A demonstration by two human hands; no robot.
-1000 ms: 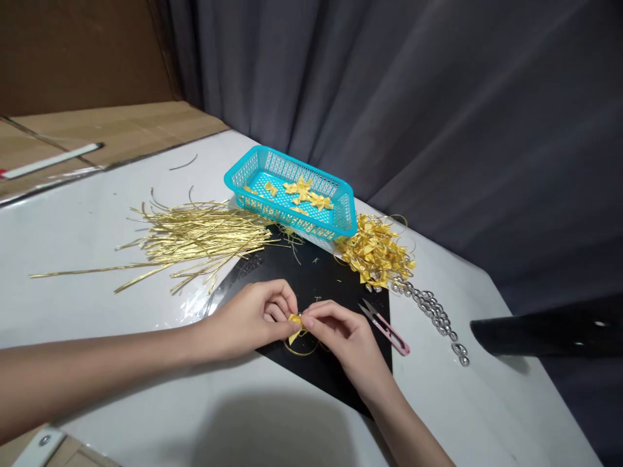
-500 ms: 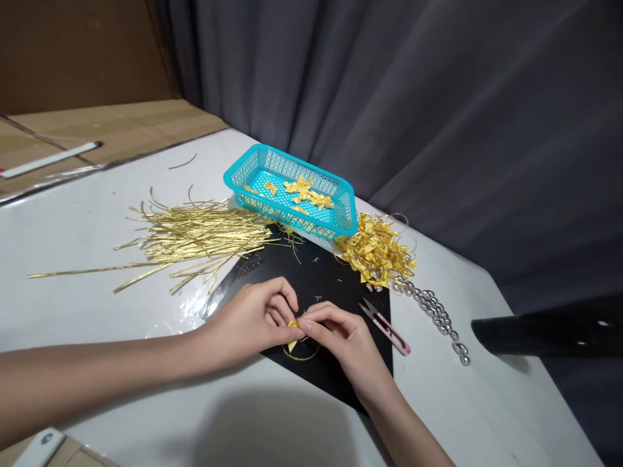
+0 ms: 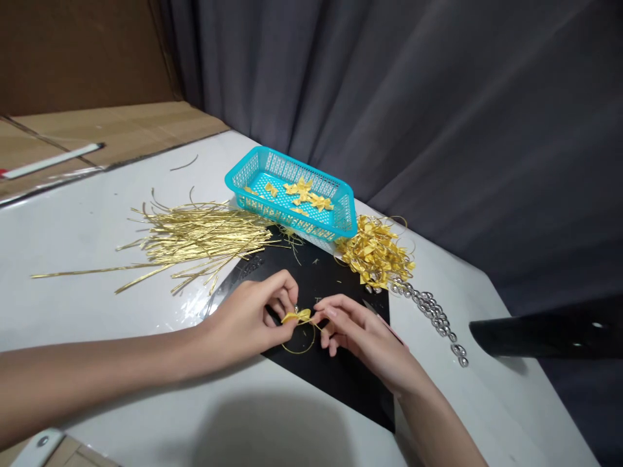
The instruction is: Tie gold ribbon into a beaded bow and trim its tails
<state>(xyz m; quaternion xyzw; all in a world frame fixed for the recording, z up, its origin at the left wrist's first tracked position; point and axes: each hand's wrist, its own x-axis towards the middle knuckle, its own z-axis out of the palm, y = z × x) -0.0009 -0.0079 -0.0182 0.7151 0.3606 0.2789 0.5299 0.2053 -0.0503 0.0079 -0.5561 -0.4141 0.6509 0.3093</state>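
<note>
Over the black mat [image 3: 335, 386], my left hand [image 3: 257, 311] pinches a small yellow ribbon bow [image 3: 298, 316] between thumb and index finger. A thin gold cord [image 3: 298, 353] hangs from the bow in a loop. To the right of the bow, my right hand [image 3: 365, 331] grips an end of that cord with thumb and index finger, its other fingers loosely curled. A bit of silver shows just above the bow, too small to make out. Thread snips [image 3: 389, 327] with pink handles lie beyond my right hand, mostly hidden behind it.
A turquoise basket [image 3: 354, 211] with several yellow bows stands at the back. Left of it spreads a heap of gold cords [image 3: 204, 230]. On the right are a pile of corded bows [image 3: 374, 250], silver beads [image 3: 433, 311] and a black cylindrical object [image 3: 535, 331].
My right hand has moved right, away from the bow, drawing the cord end out. The bow now shows spread open, and the right hand covers more of the snips.
</note>
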